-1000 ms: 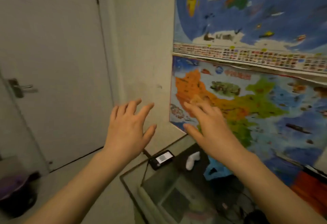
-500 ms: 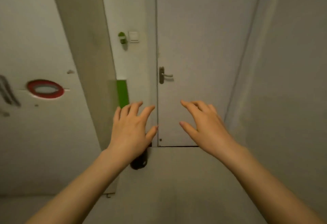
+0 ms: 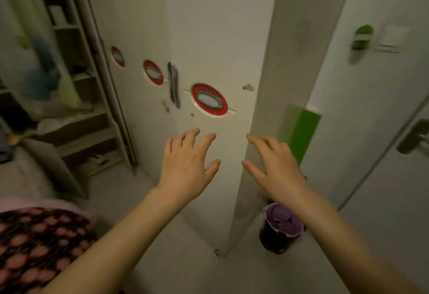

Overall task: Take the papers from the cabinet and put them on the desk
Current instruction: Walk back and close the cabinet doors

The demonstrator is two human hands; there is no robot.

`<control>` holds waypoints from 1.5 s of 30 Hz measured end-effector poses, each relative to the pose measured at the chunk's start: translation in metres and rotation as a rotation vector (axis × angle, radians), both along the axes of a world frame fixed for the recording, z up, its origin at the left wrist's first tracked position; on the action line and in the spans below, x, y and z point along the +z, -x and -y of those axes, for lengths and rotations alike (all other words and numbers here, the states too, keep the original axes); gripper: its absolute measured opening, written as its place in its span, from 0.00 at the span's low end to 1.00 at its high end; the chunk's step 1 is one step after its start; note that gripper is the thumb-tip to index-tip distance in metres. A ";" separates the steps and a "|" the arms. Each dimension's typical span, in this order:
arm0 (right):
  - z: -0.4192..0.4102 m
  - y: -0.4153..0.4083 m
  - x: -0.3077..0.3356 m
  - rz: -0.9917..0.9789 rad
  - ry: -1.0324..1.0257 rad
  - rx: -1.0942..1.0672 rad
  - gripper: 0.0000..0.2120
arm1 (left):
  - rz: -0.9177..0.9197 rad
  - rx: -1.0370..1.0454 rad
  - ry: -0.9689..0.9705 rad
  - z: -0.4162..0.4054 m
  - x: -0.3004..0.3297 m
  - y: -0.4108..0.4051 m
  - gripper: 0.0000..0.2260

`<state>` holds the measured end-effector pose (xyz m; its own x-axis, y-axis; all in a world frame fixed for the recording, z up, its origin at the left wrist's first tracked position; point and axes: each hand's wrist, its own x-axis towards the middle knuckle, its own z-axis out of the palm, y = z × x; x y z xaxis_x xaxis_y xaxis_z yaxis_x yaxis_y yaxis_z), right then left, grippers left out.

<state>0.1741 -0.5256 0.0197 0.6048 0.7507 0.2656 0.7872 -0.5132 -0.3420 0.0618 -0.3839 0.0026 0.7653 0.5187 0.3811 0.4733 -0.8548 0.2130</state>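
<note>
A tall white cabinet (image 3: 209,38) with red oval handles (image 3: 209,100) on its closed doors fills the middle of the view. To its left stand open shelves (image 3: 76,112) holding blurred items; white sheets that may be papers (image 3: 97,160) lie on a low shelf. My left hand (image 3: 188,163) is raised in front of the cabinet door, fingers spread, holding nothing. My right hand (image 3: 276,166) hovers beside it at the cabinet's corner edge, also spread and empty. The desk is out of view.
A black bin with a purple liner (image 3: 281,226) stands on the floor right of the cabinet. A white door with a metal handle (image 3: 413,136) is at far right. A pink and black patterned cloth (image 3: 39,242) lies at lower left.
The view has swung left, from the map wall and desk, past the door, to the cabinet and shelves. Both hands stayed raised, spread and empty in front of me.
</note>
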 end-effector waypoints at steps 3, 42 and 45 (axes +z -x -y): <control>-0.082 -0.013 -0.014 -0.042 0.022 0.174 0.28 | -0.024 0.208 0.023 -0.067 -0.008 0.018 0.26; -1.047 -0.092 -0.194 -0.143 0.446 0.720 0.31 | -0.333 0.867 0.390 -0.914 -0.178 0.027 0.28; -1.097 -0.087 -0.231 -0.094 0.547 0.702 0.31 | -0.393 0.853 0.433 -0.969 -0.216 0.044 0.29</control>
<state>0.2615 0.5709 -0.2111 -0.0403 0.9633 -0.2655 0.9623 -0.0341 -0.2698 0.0176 0.5854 -0.2131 0.1087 0.9804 -0.1644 0.9885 -0.0891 0.1219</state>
